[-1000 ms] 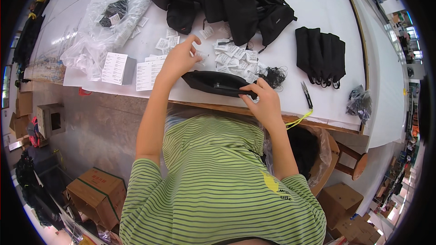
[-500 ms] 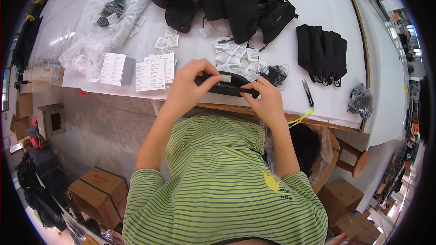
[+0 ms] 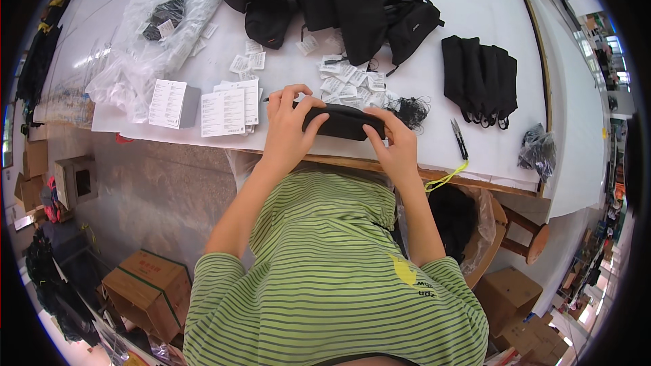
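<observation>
A black fabric pouch (image 3: pixel 344 123) is held lengthwise above the near edge of the table, a smooth dark side facing me. My left hand (image 3: pixel 290 124) grips its left end, thumb on the near side and fingers over the top. The right end sits between the thumb and fingers of my right hand (image 3: pixel 395 142). Just beyond the pouch lie small white printed labels (image 3: pixel 349 80) and a tangle of black cords (image 3: pixel 411 112). Stacks of white printed cards (image 3: pixel 223 112) stand to the left of my left hand.
Black bags (image 3: pixel 352 10) are heaped at the back of the table. Folded black pouches (image 3: pixel 479 80) lie to the right, near thread snips (image 3: pixel 460 139) on a yellow cord. Clear plastic bags (image 3: pixel 129 81) sit at the left. Below are a cardboard box (image 3: pixel 150 293) and a wooden stool (image 3: pixel 539 244).
The pouch has been turned so that the white label inside its opening no longer shows. Both hands have shifted their hold at its ends.
</observation>
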{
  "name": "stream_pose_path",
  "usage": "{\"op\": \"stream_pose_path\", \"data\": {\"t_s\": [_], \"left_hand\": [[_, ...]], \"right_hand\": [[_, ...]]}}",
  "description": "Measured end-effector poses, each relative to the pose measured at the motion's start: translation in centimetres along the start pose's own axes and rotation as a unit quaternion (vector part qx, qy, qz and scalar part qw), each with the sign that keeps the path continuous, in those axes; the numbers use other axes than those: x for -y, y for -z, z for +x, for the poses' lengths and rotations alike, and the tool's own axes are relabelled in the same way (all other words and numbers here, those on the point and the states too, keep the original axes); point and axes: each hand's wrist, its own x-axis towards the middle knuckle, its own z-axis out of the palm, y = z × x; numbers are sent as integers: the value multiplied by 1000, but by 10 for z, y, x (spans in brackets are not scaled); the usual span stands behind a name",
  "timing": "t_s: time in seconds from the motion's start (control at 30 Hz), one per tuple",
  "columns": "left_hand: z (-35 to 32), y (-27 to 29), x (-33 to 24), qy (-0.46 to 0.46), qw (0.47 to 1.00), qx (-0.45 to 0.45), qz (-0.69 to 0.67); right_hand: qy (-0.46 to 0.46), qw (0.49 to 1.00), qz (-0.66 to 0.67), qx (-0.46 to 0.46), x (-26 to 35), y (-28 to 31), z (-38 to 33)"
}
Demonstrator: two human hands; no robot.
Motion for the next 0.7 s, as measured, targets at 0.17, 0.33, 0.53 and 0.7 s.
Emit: {"op": "stream_pose_path", "data": {"t_s": [0.17,0.33,0.53,0.7], "left_hand": [[1,-4,-1,6,1000,-12,8],[-6,-17,1,78,975,-210,-12],[-24,-37,2,255,866,-195,-383],[-17,-29,-1,345,644,-74,-679]], "right_hand": [[-120,989,83,-33,-6,-4,1],[-171,972,152,-49,-10,-6,1],[-259,899,349,-57,-7,-9,3],[-268,868,417,25,12,-21,-3]]}}
